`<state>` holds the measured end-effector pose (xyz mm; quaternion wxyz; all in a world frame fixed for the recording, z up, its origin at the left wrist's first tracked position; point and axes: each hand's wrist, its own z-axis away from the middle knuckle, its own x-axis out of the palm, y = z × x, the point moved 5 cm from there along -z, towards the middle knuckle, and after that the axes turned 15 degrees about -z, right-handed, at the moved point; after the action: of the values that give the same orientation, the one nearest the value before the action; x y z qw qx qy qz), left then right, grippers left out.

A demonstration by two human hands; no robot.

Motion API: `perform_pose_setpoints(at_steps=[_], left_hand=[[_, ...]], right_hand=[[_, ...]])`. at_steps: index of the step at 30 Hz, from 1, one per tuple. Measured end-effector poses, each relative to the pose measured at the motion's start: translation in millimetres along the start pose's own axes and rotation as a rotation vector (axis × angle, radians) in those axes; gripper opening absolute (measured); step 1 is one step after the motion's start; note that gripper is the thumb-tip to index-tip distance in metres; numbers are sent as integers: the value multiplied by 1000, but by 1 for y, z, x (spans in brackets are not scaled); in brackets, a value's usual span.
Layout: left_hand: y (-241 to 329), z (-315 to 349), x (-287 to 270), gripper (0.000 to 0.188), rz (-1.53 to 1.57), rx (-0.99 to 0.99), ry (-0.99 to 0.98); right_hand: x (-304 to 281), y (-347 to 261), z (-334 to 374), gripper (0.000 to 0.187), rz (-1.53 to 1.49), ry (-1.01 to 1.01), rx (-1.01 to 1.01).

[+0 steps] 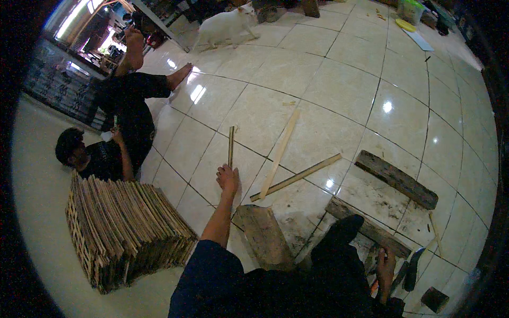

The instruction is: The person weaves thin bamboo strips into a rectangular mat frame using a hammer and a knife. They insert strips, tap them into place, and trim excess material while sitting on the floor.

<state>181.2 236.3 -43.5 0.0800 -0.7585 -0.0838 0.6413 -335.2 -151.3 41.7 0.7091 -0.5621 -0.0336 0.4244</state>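
Note:
My left hand (228, 178) reaches out over the tiled floor, its fingers closed around the near end of a narrow bamboo strip (231, 144) that points away from me. Just right of it lie two more strips, a pale flat one (281, 151) crossing a darker one (302, 176). Low at the right, my right hand (385, 266) is curled beside my leg; what its fingers hold is too dark to make out. A dark blade-like piece (413, 269) lies close to that hand.
Wooden blocks lie near me: a wide board (264, 237), a beam (371, 228) and a thick plank (396, 179). A tall stack of woven bamboo panels (127, 230) stands left. Behind it a person (119, 127) reclines. A white cat (225, 26) is at the far side.

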Motion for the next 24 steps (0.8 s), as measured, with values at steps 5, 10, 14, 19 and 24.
perform_pose_setpoints(at_steps=[5, 10, 14, 19, 24], left_hand=[[-19, -21, 58, 30, -115, 285, -71], [-49, -53, 51, 27, 381, 202, 97], [5, -55, -20, 32, 941, -135, -203], [106, -28, -101, 42, 1810, -32, -700], [187, 18, -154, 55, 2082, 176, -969]], right_hand=[[-1, 24, -2, 35, 218, -40, -186], [12, -66, 16, 33, 74, -75, -177], [-2, -1, -3, 30, -20, -48, -19], [7, 54, -21, 29, 195, -39, -412], [31, 25, -25, 30, -4, -153, -183]])
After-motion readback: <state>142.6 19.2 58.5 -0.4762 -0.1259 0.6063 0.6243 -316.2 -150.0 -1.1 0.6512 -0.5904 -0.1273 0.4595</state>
